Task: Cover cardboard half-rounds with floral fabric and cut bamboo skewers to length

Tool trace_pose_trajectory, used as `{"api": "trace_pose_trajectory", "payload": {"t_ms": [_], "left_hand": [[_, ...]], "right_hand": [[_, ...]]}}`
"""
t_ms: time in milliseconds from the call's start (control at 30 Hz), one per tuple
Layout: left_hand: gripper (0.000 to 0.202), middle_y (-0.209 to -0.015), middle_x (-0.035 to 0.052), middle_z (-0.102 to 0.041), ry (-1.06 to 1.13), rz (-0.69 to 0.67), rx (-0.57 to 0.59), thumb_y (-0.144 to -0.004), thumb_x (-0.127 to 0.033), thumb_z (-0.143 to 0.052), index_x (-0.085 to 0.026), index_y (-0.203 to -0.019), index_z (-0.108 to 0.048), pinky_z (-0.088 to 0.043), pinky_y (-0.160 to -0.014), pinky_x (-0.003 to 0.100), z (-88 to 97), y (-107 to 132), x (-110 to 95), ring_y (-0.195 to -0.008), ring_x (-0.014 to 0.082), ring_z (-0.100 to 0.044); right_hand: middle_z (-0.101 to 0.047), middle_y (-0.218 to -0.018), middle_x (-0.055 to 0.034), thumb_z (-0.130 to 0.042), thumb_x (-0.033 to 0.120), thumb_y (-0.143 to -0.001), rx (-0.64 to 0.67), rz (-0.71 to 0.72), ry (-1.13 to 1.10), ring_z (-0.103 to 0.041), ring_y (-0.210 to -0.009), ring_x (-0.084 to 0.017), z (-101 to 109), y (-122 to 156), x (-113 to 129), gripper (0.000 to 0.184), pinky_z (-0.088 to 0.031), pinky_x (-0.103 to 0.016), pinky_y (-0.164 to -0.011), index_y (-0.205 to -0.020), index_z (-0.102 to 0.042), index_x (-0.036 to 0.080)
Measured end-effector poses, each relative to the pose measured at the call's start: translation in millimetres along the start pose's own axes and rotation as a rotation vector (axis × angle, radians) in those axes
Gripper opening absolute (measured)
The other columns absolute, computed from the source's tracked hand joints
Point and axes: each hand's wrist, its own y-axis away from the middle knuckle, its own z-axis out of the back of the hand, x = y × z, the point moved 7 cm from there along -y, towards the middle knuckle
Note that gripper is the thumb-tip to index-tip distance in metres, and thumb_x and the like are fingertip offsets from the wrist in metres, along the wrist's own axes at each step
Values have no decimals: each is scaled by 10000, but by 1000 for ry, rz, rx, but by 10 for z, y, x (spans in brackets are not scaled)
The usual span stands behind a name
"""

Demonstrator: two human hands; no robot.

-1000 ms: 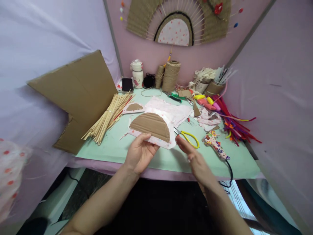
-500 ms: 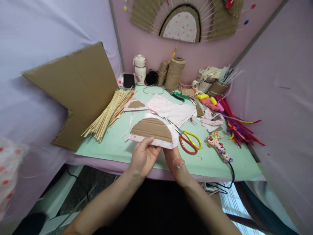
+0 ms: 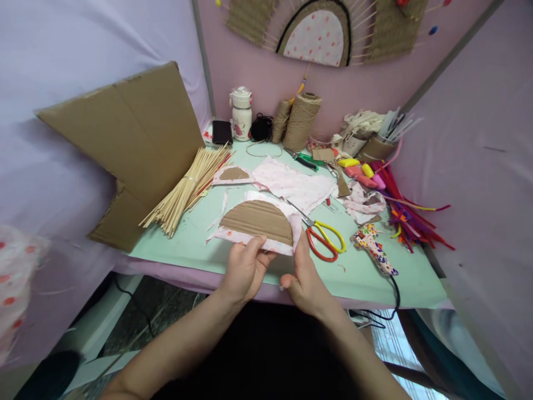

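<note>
My left hand (image 3: pixel 246 268) pinches a cardboard half-circle (image 3: pixel 256 219) at its straight lower edge, thumb on top and fingers beneath. White fabric with pink spots backs the cardboard and is folded over along that straight edge. Around the curve the fabric sticks out as a loose margin. At the right corner my right hand (image 3: pixel 306 280) has its fingers against the fabric edge, partly hidden, while its thumb stands away from them. Scissors (image 3: pixel 320 236) with one red and one yellow handle lie just beyond the right hand, blades towards the fabric.
A patterned glue gun (image 3: pixel 375 250) with a black cord lies at the right. Left are bundled wooden sticks (image 3: pixel 187 191) and a large cardboard sheet (image 3: pixel 137 128). Spotted fabric (image 3: pixel 291 180) and a smaller covered half-circle (image 3: pixel 233 174) lie behind. Twine spools (image 3: pixel 303 122) and a bottle (image 3: pixel 241 116) stand farther back.
My right hand has shifted from under the piece to its right edge, and its thumb has swung away. The left hand keeps its pinch. The view has tilted slightly.
</note>
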Motion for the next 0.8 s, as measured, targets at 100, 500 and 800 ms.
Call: {"api": "trace_pose_trajectory", "payload": {"t_ms": [100,500,800], "left_hand": [[247,-899,59,-716,-27,15,-8,-683,-148,-692,-127,-927,-654,-536,-802,356,15,14,59,-916,223,-666],[289,-871,36,-714,150,103,0,-711,-66,-628,-143,-989,-645,-540,-785,315,56,-109,68,-870,176,-655],[104,-756,17,-683,83,58,34,-708,-90,-655,-129,-802,-632,-520,-713,263,15,-81,133,-779,146,-641]], "right_hand": [[33,-1594,-70,-347,786,-739,21,43,128,-4,-1446,-345,-8,-5,42,1027,-64,-553,-1160,-1512,50,239],[-676,-1006,-96,-396,505,-934,-345,-342,-368,-626,-849,-200,420,193,-322,427,-505,-331,-718,-1078,-672,213],[-523,-616,10,-447,513,-906,-143,-466,-454,-443,-541,-109,101,98,-379,410,-335,-224,-488,-664,-523,191]]}}
